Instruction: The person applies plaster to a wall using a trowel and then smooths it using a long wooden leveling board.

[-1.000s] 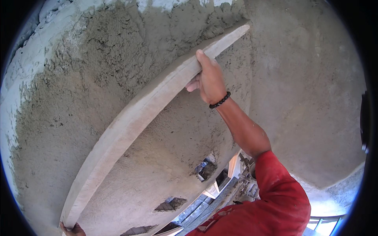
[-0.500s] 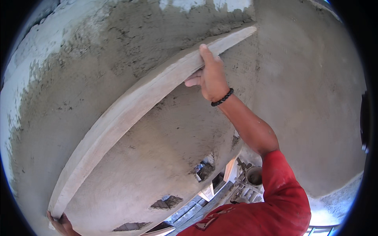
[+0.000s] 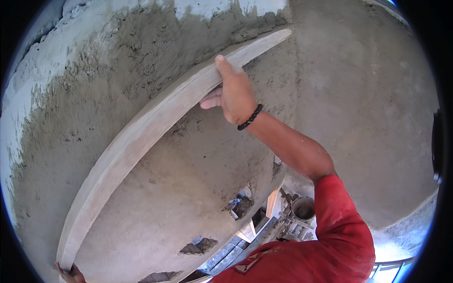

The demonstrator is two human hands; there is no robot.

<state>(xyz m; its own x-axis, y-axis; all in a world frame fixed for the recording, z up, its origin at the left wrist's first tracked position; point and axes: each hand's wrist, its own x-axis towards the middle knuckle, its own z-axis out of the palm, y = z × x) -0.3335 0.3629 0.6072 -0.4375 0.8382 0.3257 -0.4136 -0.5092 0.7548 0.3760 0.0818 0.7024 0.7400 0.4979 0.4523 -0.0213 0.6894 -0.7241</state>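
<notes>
A long, pale wooden straightedge board point(image 3: 137, 141) lies slantwise against a wall of wet grey plaster point(image 3: 170, 179), bowed by the lens. Its far tip reaches close to the inner corner at the upper right. My right hand point(image 3: 234, 98), with a dark braided bracelet point(image 3: 250, 117) at the wrist, grips the upper part, thumb over the face and fingers under the lower edge. At the lower left, my left hand point(image 3: 71, 274) is closed round the other end; the picture's rim cuts off most of it.
Rough plaster edges a whitish strip point(image 3: 203, 8) along the top. Several holes, one a dark opening point(image 3: 198, 245), break the lower wall. A smooth plastered wall point(image 3: 363, 108) adjoins at right. Far below, a bucket point(image 3: 302, 208) stands among planks. My red sleeve point(image 3: 335, 203) covers the lower right.
The board's upper end and my right hand sit farther left in the picture, as does the wall's corner, so the view has shifted somewhat. Both hands keep their hold.
</notes>
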